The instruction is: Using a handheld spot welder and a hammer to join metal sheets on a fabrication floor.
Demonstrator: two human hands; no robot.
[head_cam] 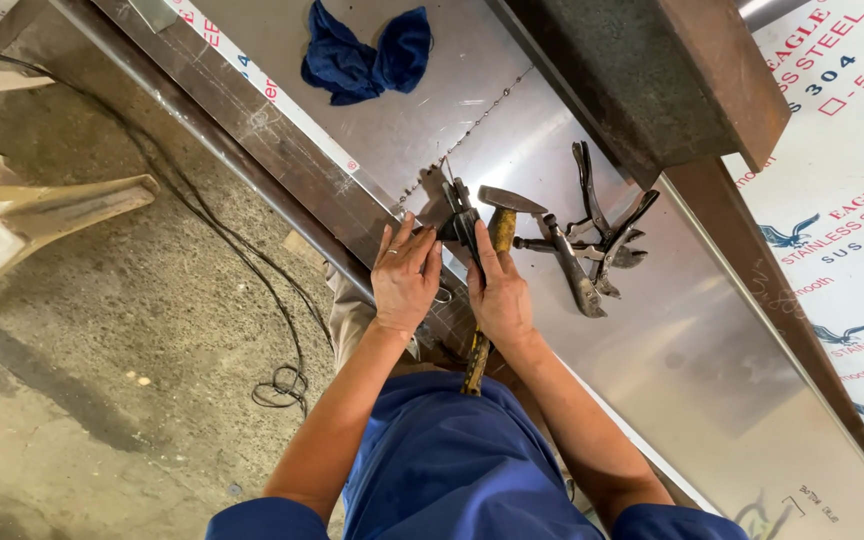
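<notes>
My left hand [405,275] rests flat on the edge of a shiny steel sheet [652,340], its fingertips touching a dark clamping plier [462,222] that grips the sheet's edge. My right hand [499,292] lies over the yellow wooden handle of a hammer [497,232], its fingers next to the plier; the hammer's steel head points away from me on the sheet. The handle's lower end sticks out below my wrist.
Two more locking pliers [592,240] lie on the sheet to the right. A blue rag [367,55] sits farther up. A rusty beam [672,80] crosses the top right. A black cable [252,290] runs over the concrete floor on the left.
</notes>
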